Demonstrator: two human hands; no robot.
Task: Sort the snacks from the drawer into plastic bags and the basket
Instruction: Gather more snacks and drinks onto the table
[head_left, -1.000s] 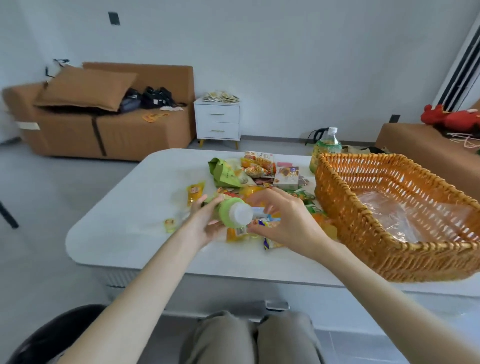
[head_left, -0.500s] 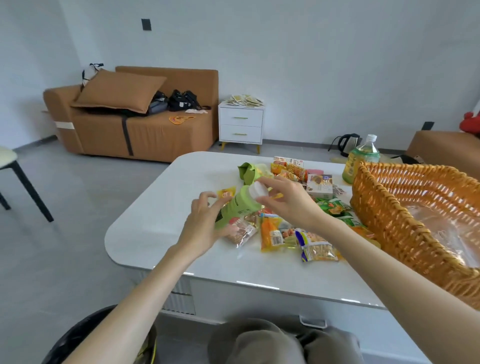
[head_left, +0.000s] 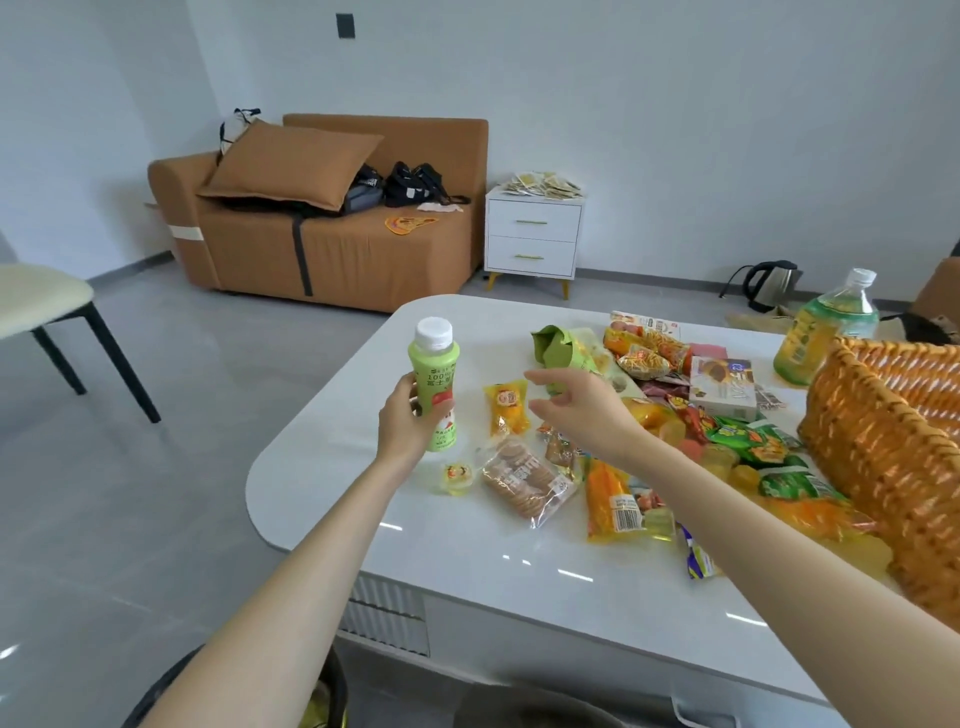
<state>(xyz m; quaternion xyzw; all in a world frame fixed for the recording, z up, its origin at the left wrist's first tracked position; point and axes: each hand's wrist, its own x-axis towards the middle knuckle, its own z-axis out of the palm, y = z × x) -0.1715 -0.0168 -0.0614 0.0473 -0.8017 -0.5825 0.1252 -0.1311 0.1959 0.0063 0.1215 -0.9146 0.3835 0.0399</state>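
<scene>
On the near part of the white bench little lies yet; the sorting goes on farther in. The left hand holds the green drink bottle upright above the bench's left side, its fingers curled round the lower half, white cap on top. The right hand hangs just beside it over the pile, its fingers loosely spread and a little bent, holding nothing. Below them lie a jelly cup, a cracker pack and a yellow pouch, with more packets beyond. The step looks like placing the bottle. It is hard and heavier than the packets, so it likely belongs in the wicker basket, which stands well apart to the right, past the whole pile. To do it well, keep the grip low and firm and lift the bottle over the packets. Do not sweep it through them. Set it down on its base against the basket wall. The free hand could steady the rim. At the far edge stands a large tea bottle; no plastic bag can be made out.
</scene>
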